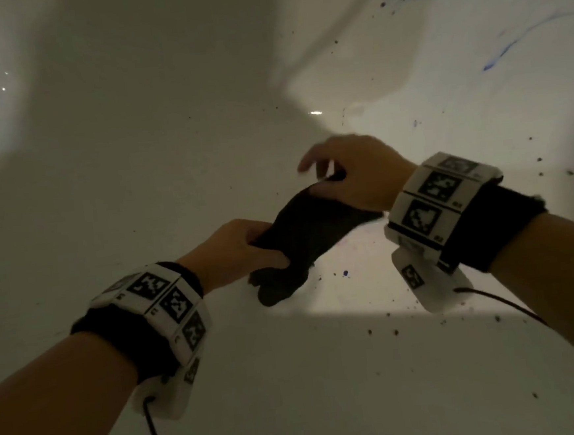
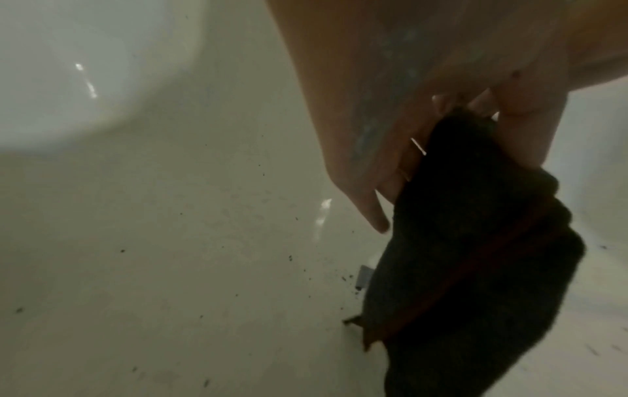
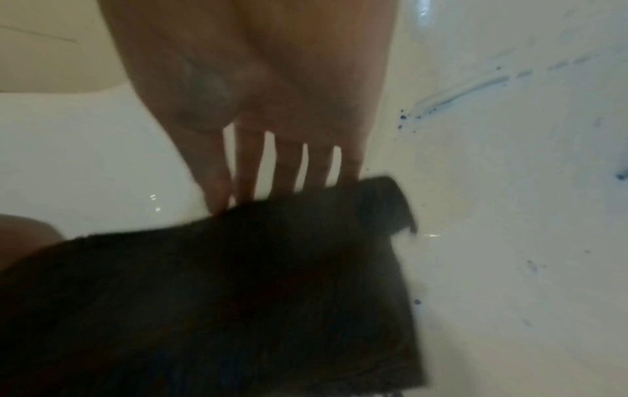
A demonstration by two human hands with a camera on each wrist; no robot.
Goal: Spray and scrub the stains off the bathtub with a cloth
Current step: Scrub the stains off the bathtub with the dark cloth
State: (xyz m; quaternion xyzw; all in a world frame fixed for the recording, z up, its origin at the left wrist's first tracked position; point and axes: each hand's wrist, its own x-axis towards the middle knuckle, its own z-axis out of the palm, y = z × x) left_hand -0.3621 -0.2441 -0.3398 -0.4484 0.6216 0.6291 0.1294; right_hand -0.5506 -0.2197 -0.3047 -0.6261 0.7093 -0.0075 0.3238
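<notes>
A dark cloth (image 1: 300, 230) hangs stretched between both hands over the white bathtub (image 1: 137, 160). My left hand (image 1: 260, 247) grips its lower end, with a loose corner drooping toward the tub floor. My right hand (image 1: 327, 179) pinches the upper end between thumb and fingers, the index finger lifted. In the left wrist view the cloth (image 2: 475, 255) hangs from the left hand (image 2: 469, 110). The right wrist view shows straight fingers (image 3: 285, 166) meeting the edge of the cloth (image 3: 238, 295). Blue streaks (image 1: 505, 45) mark the tub wall at upper right.
Dark specks (image 1: 396, 331) are scattered over the tub floor and right wall, and a small blue spot (image 1: 345, 273) lies just right of the cloth. Another blue smear (image 3: 458, 94) runs along the wall beside the right hand. No spray bottle is in view.
</notes>
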